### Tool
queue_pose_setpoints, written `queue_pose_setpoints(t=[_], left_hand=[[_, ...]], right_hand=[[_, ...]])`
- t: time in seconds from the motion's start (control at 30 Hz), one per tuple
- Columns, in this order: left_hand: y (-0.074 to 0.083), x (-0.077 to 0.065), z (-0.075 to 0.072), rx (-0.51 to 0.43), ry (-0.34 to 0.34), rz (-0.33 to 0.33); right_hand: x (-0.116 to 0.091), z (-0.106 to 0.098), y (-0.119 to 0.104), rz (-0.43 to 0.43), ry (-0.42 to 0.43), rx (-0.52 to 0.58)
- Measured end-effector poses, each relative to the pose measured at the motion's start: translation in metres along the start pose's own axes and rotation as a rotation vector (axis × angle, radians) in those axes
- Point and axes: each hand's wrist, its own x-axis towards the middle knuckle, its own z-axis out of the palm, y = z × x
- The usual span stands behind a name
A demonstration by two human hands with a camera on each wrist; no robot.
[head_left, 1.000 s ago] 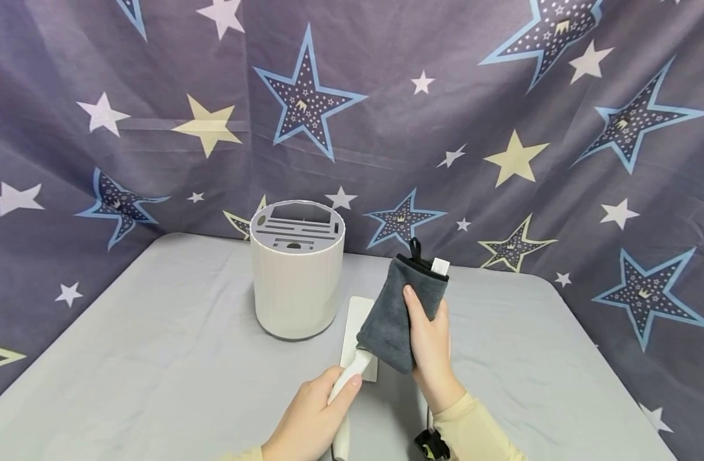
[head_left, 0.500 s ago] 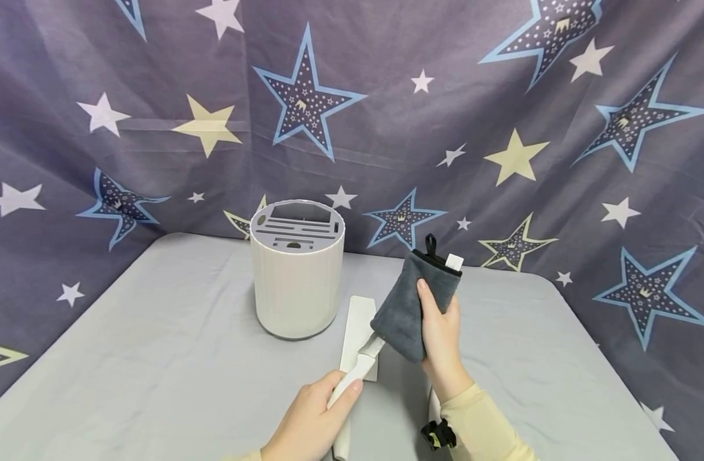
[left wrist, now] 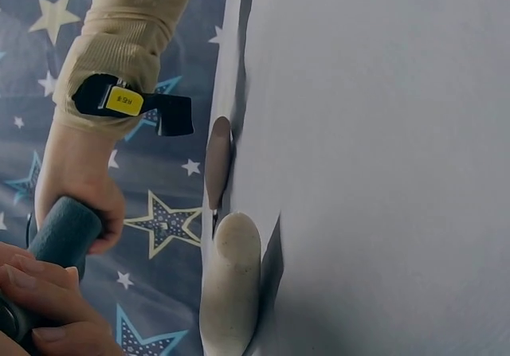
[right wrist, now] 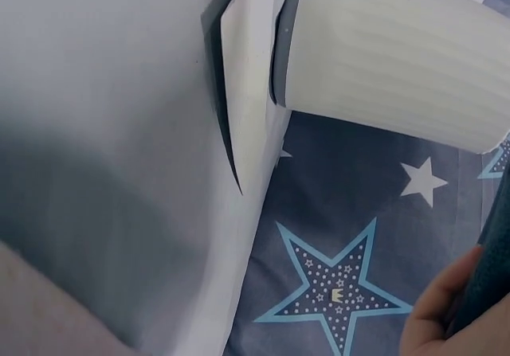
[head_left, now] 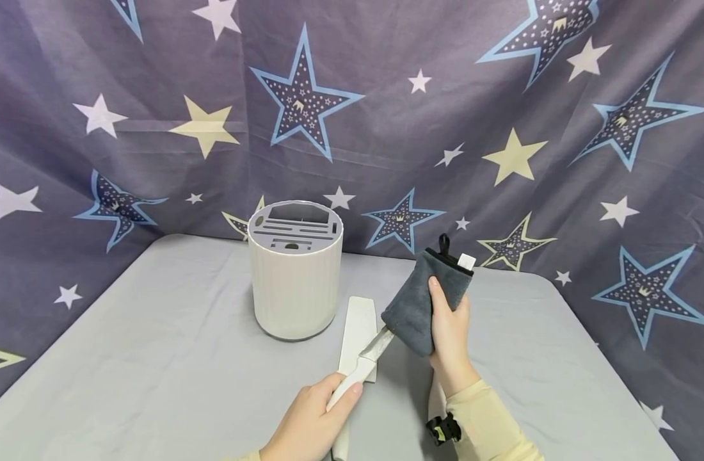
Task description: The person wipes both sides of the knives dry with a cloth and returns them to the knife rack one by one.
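Low in the head view my left hand point(head_left: 312, 416) grips a knife point(head_left: 354, 378) by its white handle, the blade angled up to the right. My right hand point(head_left: 451, 336) holds a dark grey cloth point(head_left: 427, 301) with black trim, a loop and a white tag. The cloth covers the blade's far part; the part near the handle shows bare. Beneath the knife a wide white blade point(head_left: 359, 330) lies on the table, its light handle point(left wrist: 231, 284) toward me. In the right wrist view only some right-hand fingers point(right wrist: 438, 316) show, against the cloth.
A cream cylindrical knife block point(head_left: 294, 288) with a grey slotted top stands behind, left of the cloth. Another light handle point(head_left: 436, 397) lies on the table point(head_left: 156, 358), partly hidden by my right forearm. A star-patterned curtain point(head_left: 352, 128) hangs at the back.
My right hand and the cloth have slid up and right along the knife, away from its handle, baring more of the blade. My left hand has stayed nearly still.
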Motion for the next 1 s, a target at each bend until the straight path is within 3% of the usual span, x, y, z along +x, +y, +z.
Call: queue_pose_setpoints(t=[0.47, 0.83, 1.0], left_hand=[[-0.003, 0.001, -0.001, 0.035, 0.007, 0.021], [-0.009, 0.000, -0.004, 0.069, 0.054, -0.018], [-0.008, 0.001, -0.006, 0.059, 0.070, -0.036]], right_hand=[[0.012, -0.008, -0.003, 0.038, 0.044, 0.037], [0.014, -0.017, -0.012, 0.033, 0.091, 0.195], [0.012, -0.017, -0.009, 0.057, 0.072, 0.261]])
